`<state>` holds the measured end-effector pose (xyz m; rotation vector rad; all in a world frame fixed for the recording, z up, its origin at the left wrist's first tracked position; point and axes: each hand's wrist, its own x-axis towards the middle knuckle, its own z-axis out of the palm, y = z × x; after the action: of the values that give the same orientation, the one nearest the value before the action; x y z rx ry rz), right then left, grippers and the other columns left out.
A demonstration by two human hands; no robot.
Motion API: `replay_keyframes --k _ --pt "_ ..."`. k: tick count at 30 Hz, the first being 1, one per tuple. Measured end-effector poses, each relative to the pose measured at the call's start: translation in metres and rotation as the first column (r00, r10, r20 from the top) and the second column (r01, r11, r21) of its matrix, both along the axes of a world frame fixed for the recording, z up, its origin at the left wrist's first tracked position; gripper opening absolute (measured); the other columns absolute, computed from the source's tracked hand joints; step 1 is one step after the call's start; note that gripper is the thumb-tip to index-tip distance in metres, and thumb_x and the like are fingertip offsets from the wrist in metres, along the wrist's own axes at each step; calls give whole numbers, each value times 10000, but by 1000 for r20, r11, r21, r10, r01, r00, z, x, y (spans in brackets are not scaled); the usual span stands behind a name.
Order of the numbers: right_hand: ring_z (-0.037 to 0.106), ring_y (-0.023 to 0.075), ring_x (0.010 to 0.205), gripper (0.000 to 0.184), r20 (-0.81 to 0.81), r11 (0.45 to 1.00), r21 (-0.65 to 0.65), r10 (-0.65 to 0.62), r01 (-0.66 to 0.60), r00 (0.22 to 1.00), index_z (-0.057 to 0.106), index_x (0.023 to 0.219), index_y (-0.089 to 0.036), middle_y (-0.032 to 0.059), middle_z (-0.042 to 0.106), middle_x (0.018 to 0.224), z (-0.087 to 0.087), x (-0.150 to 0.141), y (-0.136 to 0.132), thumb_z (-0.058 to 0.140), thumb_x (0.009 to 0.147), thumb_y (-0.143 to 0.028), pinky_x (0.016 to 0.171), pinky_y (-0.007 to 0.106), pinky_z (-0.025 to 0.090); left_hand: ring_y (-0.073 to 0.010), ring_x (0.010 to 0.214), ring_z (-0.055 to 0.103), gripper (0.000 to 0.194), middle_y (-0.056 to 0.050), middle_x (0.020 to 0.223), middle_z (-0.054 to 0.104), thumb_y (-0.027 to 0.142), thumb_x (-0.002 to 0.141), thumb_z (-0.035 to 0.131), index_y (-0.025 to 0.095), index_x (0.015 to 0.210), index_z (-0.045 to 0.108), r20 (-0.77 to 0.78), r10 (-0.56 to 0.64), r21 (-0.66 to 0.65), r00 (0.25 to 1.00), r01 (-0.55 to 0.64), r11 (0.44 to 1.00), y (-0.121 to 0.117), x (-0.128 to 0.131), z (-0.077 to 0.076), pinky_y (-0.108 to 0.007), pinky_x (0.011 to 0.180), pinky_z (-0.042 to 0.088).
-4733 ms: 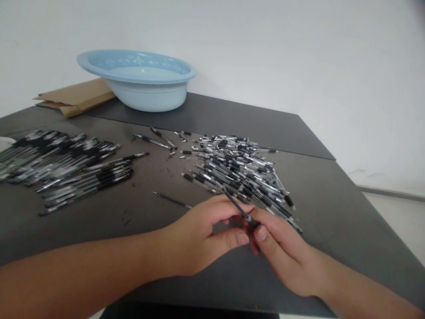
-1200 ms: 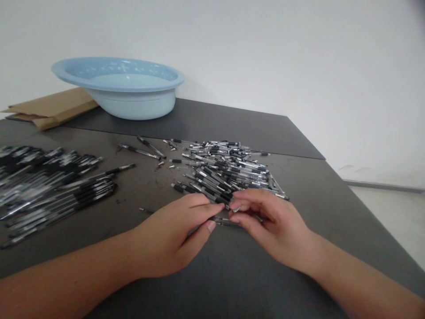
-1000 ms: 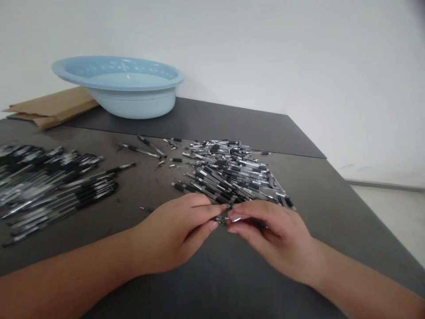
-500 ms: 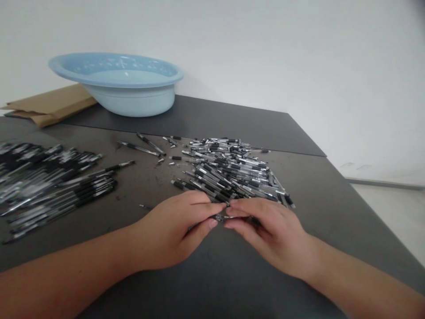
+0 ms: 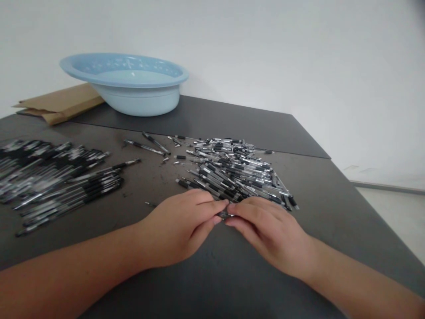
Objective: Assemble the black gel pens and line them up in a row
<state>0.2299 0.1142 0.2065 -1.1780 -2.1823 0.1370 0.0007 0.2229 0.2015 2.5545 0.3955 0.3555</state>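
My left hand [image 5: 184, 226] and my right hand [image 5: 270, 232] meet fingertip to fingertip at the near edge of a pile of pens. Both are closed in a pinch on one pen [image 5: 224, 215]; only a short clear and silvery stretch of it shows between the fingers. The rest is hidden by my hands. Just beyond them lies the loose pile of clear and black pens [image 5: 232, 166]. A thin dark tip [image 5: 150, 204] pokes out left of my left hand; I cannot tell whether it belongs to the held pen.
More pens [image 5: 73, 186], roughly lined up, lie on the left of the dark table [image 5: 212, 279]. Two single pens [image 5: 144, 147] and small loose parts [image 5: 175, 141] lie between the groups. A light blue basin [image 5: 142, 99] stands at the back, beside a brown paper bag [image 5: 63, 104].
The scene has shifted slightly right in view. My fingertips have drawn a little closer together, and less of the pen shows between them.
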Motion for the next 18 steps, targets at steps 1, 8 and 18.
replay_keyframes --k 1,8,18 --pt "733 207 1028 294 -7 1000 7 -4 4 1000 598 1330 -177 90 774 1138 0 1 0 651 1044 -223 923 341 607 -221 1008 621 359 -54 1068 691 254 1083 446 194 1394 616 6 1 -2 1000 -1 1000 0 0 0 -365 885 493" --pt "731 177 1020 298 -49 999 27 -26 27 998 615 1311 -170 76 773 1139 -1 3 -1 681 1021 -182 925 297 598 -224 1017 635 368 -68 1082 705 252 1077 466 183 1401 625 23 4 -5 1000 -4 1000 1 -2 -1 -367 896 509" --pt "734 199 1031 339 -10 999 36 15 -15 1000 612 1366 -157 94 784 1161 1 0 1 661 1031 -186 936 336 609 -219 1046 655 368 -61 1124 735 226 1071 480 188 1406 626 18 -29 35 999 28 999 3 1 -3 -370 951 509"
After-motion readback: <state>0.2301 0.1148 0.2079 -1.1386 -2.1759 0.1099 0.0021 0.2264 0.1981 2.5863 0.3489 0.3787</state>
